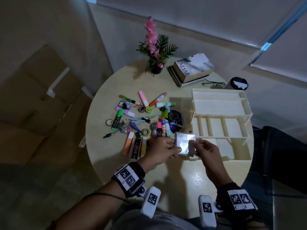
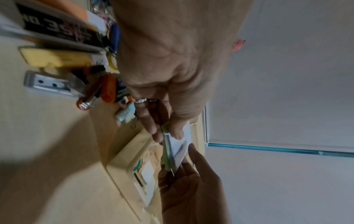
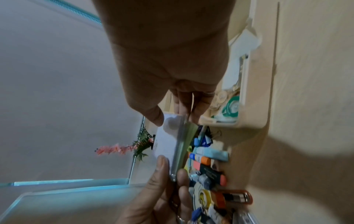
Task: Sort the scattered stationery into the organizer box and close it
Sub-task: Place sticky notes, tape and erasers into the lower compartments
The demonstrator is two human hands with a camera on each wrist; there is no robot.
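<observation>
Above the table's near side, both hands hold a small square pad in shiny wrap (image 1: 184, 143), just in front of the open cream organizer box (image 1: 235, 159). My left hand (image 1: 176, 147) pinches the pad's left edge between thumb and fingers. My right hand (image 1: 194, 146) pinches its right edge. The left wrist view shows the pad (image 2: 177, 147) edge-on between both thumbs, as does the right wrist view (image 3: 166, 141). Scattered stationery (image 1: 141, 117) lies left of the box: highlighters, tape rolls, clips, pens, a staple box. Tape rolls (image 3: 230, 106) sit in one box compartment.
On the round table's far side stand a potted pink flower (image 1: 154, 47), a stack of books (image 1: 191, 70), glasses (image 1: 213, 84) and a black tissue holder (image 1: 238, 83). Cardboard boxes (image 1: 33, 97) sit on the floor to the left.
</observation>
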